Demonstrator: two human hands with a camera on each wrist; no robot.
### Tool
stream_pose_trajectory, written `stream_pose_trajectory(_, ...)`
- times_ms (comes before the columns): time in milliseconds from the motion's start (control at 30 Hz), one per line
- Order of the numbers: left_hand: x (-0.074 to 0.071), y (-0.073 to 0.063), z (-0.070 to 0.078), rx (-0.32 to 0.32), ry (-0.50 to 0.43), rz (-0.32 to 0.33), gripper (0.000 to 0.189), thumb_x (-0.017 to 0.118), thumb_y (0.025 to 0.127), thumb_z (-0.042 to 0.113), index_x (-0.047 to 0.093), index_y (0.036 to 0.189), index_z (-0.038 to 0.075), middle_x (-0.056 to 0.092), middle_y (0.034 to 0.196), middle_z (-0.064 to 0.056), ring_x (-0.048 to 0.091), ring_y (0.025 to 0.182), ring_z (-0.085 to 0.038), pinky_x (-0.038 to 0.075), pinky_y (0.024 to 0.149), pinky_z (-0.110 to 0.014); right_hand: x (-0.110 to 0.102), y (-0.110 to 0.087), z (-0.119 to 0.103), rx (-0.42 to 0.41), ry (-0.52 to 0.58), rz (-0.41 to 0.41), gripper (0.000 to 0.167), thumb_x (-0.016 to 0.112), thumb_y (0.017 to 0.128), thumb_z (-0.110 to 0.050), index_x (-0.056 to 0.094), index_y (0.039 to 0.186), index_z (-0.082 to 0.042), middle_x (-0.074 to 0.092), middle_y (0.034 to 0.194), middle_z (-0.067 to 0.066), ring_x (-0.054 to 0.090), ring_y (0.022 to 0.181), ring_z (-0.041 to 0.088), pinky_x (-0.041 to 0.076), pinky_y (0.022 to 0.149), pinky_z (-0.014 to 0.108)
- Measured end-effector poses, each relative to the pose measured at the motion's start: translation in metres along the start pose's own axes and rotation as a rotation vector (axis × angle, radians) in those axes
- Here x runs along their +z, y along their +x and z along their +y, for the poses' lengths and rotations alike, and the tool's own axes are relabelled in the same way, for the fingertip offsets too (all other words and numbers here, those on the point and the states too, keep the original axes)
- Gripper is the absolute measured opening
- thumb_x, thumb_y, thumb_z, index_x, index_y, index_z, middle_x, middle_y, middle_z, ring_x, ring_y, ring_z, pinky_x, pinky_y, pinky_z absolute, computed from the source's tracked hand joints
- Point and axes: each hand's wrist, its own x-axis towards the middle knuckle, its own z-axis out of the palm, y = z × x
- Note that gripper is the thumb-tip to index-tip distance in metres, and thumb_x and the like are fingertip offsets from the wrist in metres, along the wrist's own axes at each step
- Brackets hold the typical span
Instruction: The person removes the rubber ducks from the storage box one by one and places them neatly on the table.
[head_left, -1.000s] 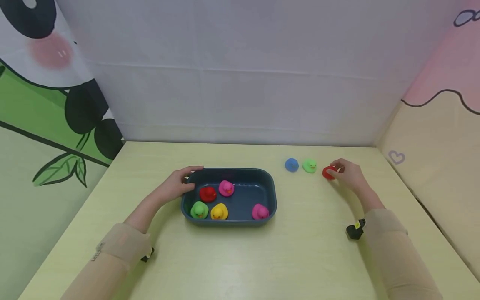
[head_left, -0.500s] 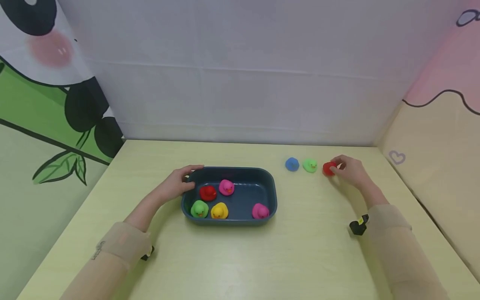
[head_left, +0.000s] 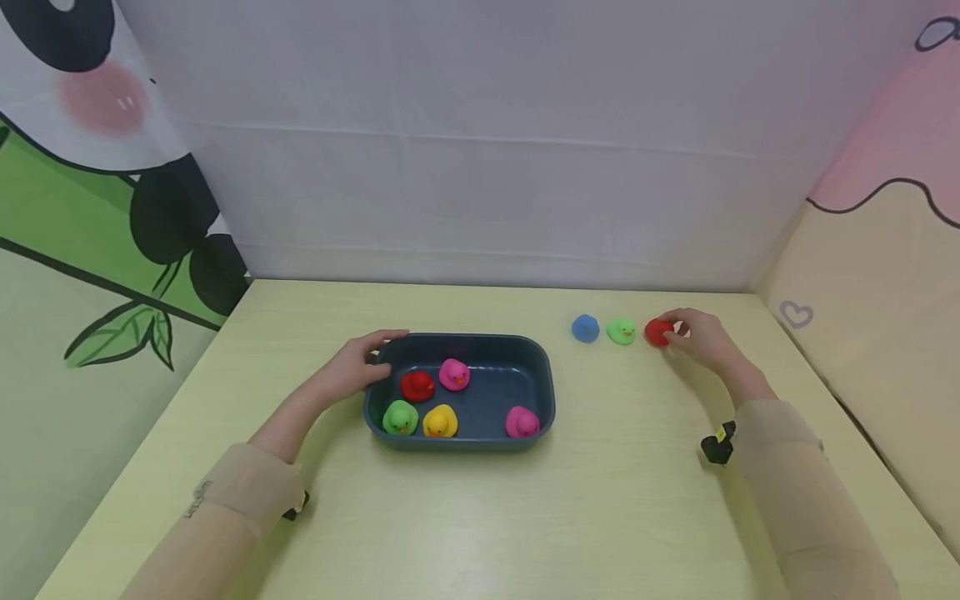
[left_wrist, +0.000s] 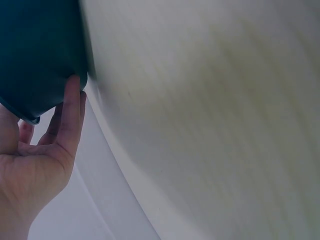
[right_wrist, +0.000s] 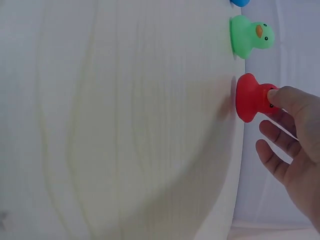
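My right hand (head_left: 701, 340) pinches a red rubber duck (right_wrist: 248, 97) by its head between thumb and fingers, the duck's base close against the table. Just left of it in the head view is a light green duck (head_left: 622, 331), then a blue duck (head_left: 586, 328), forming a row near the back. My left hand (head_left: 352, 367) grips the left end of a dark blue tray (head_left: 491, 342), thumb over the rim and fingers along the outer wall (left_wrist: 45, 55). Inside lie another red duck (head_left: 417, 386), a green duck (head_left: 401, 417), a yellow duck (head_left: 440, 421) and two pink ducks (head_left: 454, 374).
Pale wooden table (head_left: 480, 517) under everything. A white cloth wall (head_left: 480, 167) rises directly behind its back edge, and printed panels flank it on the left and right (head_left: 862, 333).
The right hand has slid the red duck slightly toward the back of the table, more into line with the green and blue ducks. The left hand keeps its hold on the tray.
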Motion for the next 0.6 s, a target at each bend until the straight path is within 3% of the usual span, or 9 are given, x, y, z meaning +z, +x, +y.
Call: stream_pose_trajectory(600,0.0006,0.001,-0.0005,-0.008,-0.01,-0.001,0.055,0.053,0.092,0.007,0.04,0.143,0.023,0.043,0.137,-0.02,0.052,0.1,-0.033,0.048,0.061,-0.029,0.0032,0.0007,0.002,0.024,-0.003,-0.021,0.031,0.057,0.091,-0.007,0.058,0.121,0.003,0.059,0.105,0.021,0.052,0.087,0.03,0.04,0.069,0.034)
